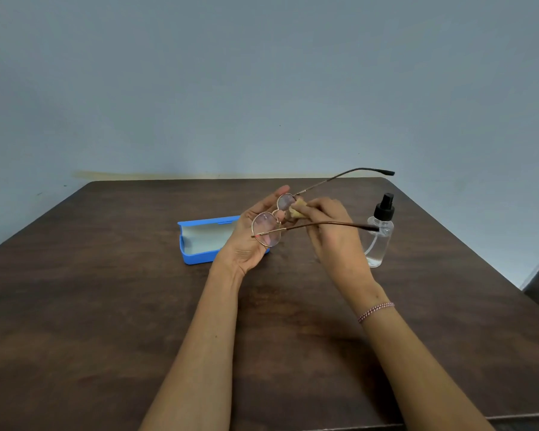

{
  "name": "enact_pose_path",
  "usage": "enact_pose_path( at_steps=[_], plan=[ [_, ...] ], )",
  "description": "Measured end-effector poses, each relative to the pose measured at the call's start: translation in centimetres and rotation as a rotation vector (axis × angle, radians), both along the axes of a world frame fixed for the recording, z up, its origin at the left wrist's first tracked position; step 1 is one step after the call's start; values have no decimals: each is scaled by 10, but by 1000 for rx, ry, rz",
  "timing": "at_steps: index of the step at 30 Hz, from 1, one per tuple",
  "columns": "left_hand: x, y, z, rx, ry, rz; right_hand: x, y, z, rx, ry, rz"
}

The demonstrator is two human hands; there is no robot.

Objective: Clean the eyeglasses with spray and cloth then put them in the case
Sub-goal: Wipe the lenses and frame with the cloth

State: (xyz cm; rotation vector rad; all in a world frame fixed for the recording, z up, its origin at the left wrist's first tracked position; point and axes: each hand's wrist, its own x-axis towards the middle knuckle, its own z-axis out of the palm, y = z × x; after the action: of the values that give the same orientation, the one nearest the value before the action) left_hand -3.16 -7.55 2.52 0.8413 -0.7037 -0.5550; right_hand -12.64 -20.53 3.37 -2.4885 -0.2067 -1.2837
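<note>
1. Left hand (249, 241) grip: holds the round gold wire-framed eyeglasses (266, 228) above the dark brown wooden worktop (106, 306), temples unfolded and pointing right.
2. Right hand (333, 234) grip: pinches a small wadded beige cloth (294, 211) against the far lens.
3. Open blue plastic case (199, 241) lies on the worktop just behind the left hand.
4. Clear plastic spray bottle (378, 241) with black pump stands upright, right of the right hand.

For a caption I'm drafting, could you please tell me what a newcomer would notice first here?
The left hand holds eyeglasses above the table, while the right hand presses a small cloth on one lens. An open blue case lies behind the left hand; a clear spray bottle stands at the right.
</note>
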Motion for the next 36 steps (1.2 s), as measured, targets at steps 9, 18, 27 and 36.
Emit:
enact_pose_path(
  at_steps=[9,18,27,36],
  plan=[
    [-4,-4,1,-28,22,-29,-2,5,3,15,-17,45],
    [-8,-9,-2,37,-35,-21,-4,5,5,125,10,-46],
    [-16,-7,0,141,-75,1,-9,10,14,126,22,199],
    [-11,-11,0,81,6,-16,-6,0,6,126,0,10]
  ],
)
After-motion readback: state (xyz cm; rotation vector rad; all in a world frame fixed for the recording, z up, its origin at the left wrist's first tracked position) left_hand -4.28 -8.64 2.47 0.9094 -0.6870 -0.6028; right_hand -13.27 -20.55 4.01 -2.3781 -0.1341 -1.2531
